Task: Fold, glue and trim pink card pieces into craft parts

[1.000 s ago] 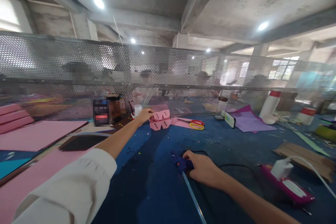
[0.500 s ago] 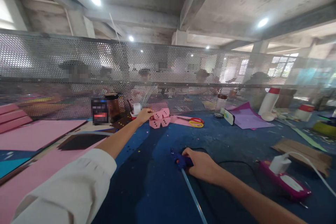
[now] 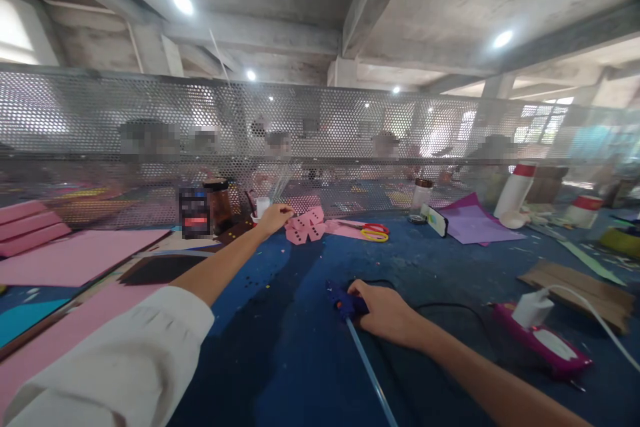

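My left hand [image 3: 274, 217] is stretched far forward, its fingers closed on the edge of a pink foam cut-out [image 3: 306, 226] that lies on the blue table near the mesh screen. My right hand [image 3: 384, 312] rests on the table closer to me, wrapped round a blue glue gun [image 3: 344, 303]. A clear glue stick [image 3: 370, 370] trails from the gun's back toward me, and a black cord runs off to the right.
Red-and-yellow scissors [image 3: 373, 232] lie right of the cut-out. A dark jar [image 3: 217, 204] and small white cup [image 3: 261, 205] stand by my left hand. Pink sheets [image 3: 70, 260] cover the left. A phone [image 3: 436, 221], purple paper [image 3: 475, 223], white bottle [image 3: 515, 193] and magenta power strip [image 3: 543, 341] lie right. People sit behind the perforated screen [image 3: 320, 140].
The pink cut-out in my left hand has lowered and tilted from an upright stack to lying flatter. My right hand stays on the glue gun.
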Motion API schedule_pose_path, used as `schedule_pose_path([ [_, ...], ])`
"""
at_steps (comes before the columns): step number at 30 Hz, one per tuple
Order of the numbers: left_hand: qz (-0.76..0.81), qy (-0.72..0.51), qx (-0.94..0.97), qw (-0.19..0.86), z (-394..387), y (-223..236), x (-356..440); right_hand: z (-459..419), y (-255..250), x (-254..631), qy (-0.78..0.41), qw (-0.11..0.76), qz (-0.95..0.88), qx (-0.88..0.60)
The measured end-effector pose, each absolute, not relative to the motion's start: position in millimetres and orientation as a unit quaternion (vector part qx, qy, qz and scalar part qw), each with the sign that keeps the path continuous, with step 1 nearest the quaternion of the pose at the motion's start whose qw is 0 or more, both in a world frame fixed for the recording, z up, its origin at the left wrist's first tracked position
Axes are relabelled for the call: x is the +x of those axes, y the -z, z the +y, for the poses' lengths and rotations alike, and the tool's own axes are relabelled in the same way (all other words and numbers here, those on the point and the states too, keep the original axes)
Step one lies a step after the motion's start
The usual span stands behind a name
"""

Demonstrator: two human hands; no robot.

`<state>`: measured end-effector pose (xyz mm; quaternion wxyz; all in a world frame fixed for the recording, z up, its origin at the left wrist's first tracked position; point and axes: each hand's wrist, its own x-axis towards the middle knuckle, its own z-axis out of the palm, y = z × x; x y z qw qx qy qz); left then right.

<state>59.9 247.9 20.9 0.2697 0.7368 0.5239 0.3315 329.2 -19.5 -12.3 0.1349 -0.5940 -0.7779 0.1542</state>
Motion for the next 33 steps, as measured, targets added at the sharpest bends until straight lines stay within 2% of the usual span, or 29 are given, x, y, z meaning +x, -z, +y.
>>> schedule_pose_path([
  [11,0.479,-0.299,0.807,0.173,160,-59,20,-16,15,333,-0.166,0.143,-0.777,-0.59],
  [19,0.495,-0.294,0.806,0.138,98,-31,-21,-7,4,344,-0.169,0.17,-0.766,-0.597],
  [24,0.52,-0.304,0.789,0.121,84,-25,-55,7,4,365,-0.141,0.189,-0.752,-0.616],
  [33,0.597,-0.291,0.744,0.07,64,-8,-121,28,16,387,-0.12,0.174,-0.742,-0.636],
])
